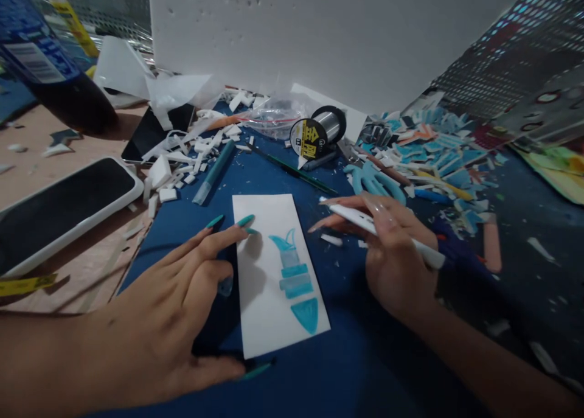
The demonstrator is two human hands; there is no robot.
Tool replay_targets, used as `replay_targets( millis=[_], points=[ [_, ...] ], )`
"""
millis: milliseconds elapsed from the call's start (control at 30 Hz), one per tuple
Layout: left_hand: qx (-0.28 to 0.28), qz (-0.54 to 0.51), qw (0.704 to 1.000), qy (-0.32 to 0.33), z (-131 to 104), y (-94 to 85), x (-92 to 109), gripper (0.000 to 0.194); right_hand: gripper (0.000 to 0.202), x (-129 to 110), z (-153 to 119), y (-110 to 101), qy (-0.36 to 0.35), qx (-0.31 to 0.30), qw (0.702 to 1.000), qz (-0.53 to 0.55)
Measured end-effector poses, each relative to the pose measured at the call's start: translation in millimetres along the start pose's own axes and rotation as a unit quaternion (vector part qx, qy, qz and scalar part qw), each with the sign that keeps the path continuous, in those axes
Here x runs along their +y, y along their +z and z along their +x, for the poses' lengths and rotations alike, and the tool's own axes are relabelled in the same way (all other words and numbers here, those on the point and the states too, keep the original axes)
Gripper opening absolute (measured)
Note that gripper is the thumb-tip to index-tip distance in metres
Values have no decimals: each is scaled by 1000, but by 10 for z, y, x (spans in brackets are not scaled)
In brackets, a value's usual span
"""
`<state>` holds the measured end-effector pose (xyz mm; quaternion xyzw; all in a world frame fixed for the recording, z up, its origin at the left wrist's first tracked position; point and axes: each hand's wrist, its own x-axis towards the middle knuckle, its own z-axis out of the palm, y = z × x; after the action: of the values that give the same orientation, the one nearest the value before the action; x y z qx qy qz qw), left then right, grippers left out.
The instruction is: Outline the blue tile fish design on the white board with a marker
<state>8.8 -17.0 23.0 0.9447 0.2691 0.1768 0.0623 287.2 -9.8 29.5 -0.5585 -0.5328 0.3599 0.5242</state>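
A white rectangular card lies on the blue mat, slightly tilted. Blue-green painted shapes run down its right half, with a pointed piece at the bottom. My left hand has its fingers spread; its fingertips rest at the card's upper left, and the thumb is by the lower left corner. To the right of the card, my right hand grips a white pen-like tool, its tip above the mat and apart from the card.
Behind the card are a teal marker, a dark thin tool, a wire spool and blue-handled scissors. Foam scraps pile at right. A phone and dark bottle stand left; a white board rises behind.
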Motion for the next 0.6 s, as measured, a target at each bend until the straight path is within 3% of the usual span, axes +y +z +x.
replay_targets(
  millis=[133,333,600],
  points=[
    [-3,13,1000,6,-6,0,9,51,33,10,35,3,28,23,999,-14],
    [7,-6,1000,4,-6,22,-6,54,31,49,92,20,26,34,996,79],
    [65,-74,995,-10,29,-64,-62,37,26,-136,106,33,65,-5,980,189]
  ],
)
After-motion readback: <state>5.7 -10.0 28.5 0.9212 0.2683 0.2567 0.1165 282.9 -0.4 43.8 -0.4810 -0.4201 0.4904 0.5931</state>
